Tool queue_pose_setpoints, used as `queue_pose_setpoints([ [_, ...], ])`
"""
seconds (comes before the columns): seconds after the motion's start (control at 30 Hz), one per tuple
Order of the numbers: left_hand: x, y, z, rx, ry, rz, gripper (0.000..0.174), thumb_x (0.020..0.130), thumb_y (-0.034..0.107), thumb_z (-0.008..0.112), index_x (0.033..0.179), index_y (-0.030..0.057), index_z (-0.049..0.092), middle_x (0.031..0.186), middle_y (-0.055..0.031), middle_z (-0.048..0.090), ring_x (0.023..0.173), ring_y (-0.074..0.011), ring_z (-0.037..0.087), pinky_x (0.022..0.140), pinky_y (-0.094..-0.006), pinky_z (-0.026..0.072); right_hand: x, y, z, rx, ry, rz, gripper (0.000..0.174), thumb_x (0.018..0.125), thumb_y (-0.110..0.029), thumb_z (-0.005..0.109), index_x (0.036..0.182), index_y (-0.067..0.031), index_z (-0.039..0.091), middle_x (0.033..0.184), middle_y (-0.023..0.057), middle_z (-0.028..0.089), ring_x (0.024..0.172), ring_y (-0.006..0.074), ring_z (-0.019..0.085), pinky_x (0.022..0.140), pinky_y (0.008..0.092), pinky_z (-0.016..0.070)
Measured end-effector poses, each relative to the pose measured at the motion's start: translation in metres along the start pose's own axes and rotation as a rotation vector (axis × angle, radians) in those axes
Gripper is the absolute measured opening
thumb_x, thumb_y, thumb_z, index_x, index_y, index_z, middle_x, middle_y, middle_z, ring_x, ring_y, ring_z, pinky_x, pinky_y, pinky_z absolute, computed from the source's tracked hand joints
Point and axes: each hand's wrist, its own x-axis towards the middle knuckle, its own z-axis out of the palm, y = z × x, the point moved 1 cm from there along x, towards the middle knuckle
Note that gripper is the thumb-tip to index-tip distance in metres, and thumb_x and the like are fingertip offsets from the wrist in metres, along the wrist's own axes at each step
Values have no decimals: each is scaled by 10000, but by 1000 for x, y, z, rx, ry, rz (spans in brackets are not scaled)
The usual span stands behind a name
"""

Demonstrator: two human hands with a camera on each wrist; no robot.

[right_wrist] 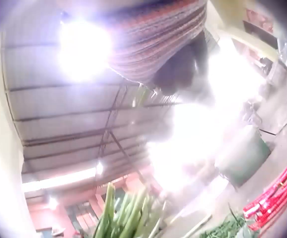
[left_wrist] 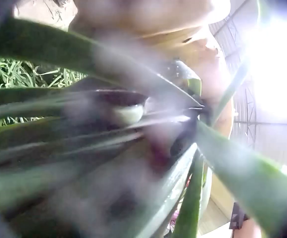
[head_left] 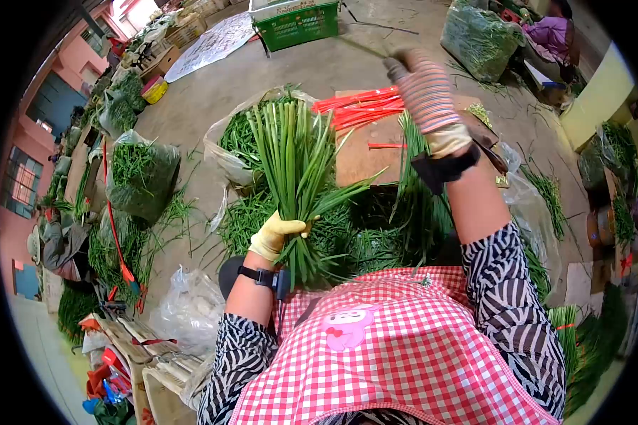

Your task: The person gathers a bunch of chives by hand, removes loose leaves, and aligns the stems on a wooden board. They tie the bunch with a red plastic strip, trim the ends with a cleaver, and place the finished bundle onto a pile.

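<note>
My left hand (head_left: 280, 234), in a pale yellow glove, grips a thick bunch of garlic chives (head_left: 294, 152) over my lap. Their pale cut ends point away from me and the flat leaves hang below the fist. The leaves (left_wrist: 247, 168) fill much of the left wrist view. Raised at the far right of the bunch, my right hand (head_left: 424, 88) wears a striped glove with dark fingertips. It pinches a thin green stalk (head_left: 361, 47) that sticks out to the left, blurred; a bit of green (right_wrist: 141, 96) shows at its fingertips in the right wrist view.
Red ties (head_left: 361, 106) lie on a brown board (head_left: 358, 159) in front of me. Loose greens (head_left: 244, 223) spread around the bunch, beside an open plastic bag (head_left: 220, 138). Farther off stand a green crate (head_left: 298, 28) and a full bag of greens (head_left: 478, 42) near another person (head_left: 549, 35).
</note>
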Motion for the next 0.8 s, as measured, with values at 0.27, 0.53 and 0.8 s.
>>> queue_pose_setpoints([
  [0.27,-4,17,-1,-92,98,15,508,781,273,789,1126,-80,671,774,-87,672,692,-184,594,702,-314,466,-69,-10,-50,172,-1196,-62,312,888,-217,728,1150,-49,749,977,125,773,865,230,727,826,356,568],
  [0.53,-10,16,0,-259,168,45,469,790,266,794,1110,-43,646,753,-81,646,684,-189,587,686,-302,452,-148,41,35,169,-1140,164,591,910,-278,740,1404,0,574,1326,201,677,1239,299,651,1059,371,501],
  [0.8,-10,16,4,-150,149,19,509,760,282,814,1115,-42,644,756,-79,640,682,-179,580,671,-311,443,-127,4,47,916,-732,403,558,991,-314,686,1464,-49,553,1331,91,653,1242,176,589,1101,334,441],
])
